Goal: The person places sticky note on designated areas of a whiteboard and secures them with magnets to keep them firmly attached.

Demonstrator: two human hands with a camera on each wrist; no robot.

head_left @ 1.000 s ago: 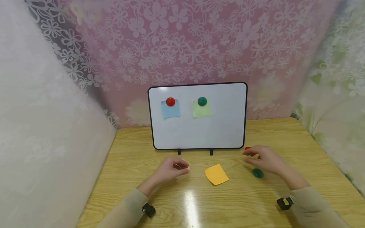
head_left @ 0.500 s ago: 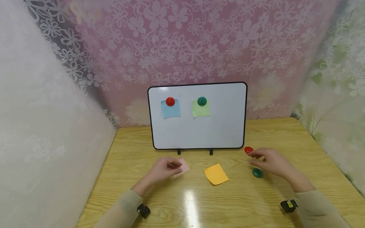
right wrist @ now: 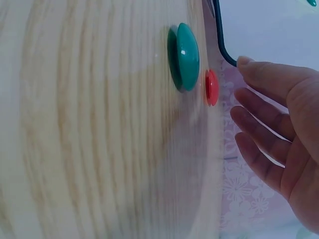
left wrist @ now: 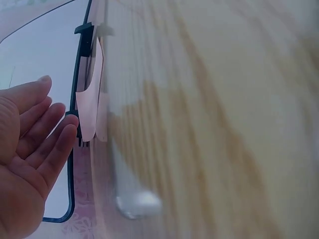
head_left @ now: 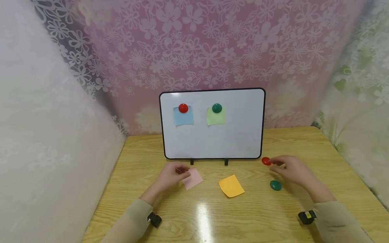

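Note:
My left hand (head_left: 172, 174) hovers at the left edge of a pink sticky note (head_left: 192, 179) on the table, fingers loosely bent and holding nothing. In the left wrist view the pink note (left wrist: 89, 107) has a curled edge beyond the fingertips. My right hand (head_left: 290, 167) is nearest a red round magnet (head_left: 265, 161), thumb and fingers apart with nothing between them. A green round magnet (head_left: 276, 185) lies below that hand; the right wrist view shows the green magnet (right wrist: 188, 57) and the red magnet (right wrist: 213, 87) beside the spread fingers. Between the hands lies an orange sticky note (head_left: 231, 186).
A whiteboard (head_left: 194, 143) with a black frame stands upright on small black feet (head_left: 226, 162) at the back. On it, a red magnet (head_left: 183, 108) holds a blue note (head_left: 183, 119), and a green magnet (head_left: 217, 108) holds a light green note (head_left: 215, 119). Patterned walls enclose the table.
My left hand has drawn back to the left, uncovering the pink note. My right hand has shifted a little to the right, so more of the red magnet shows.

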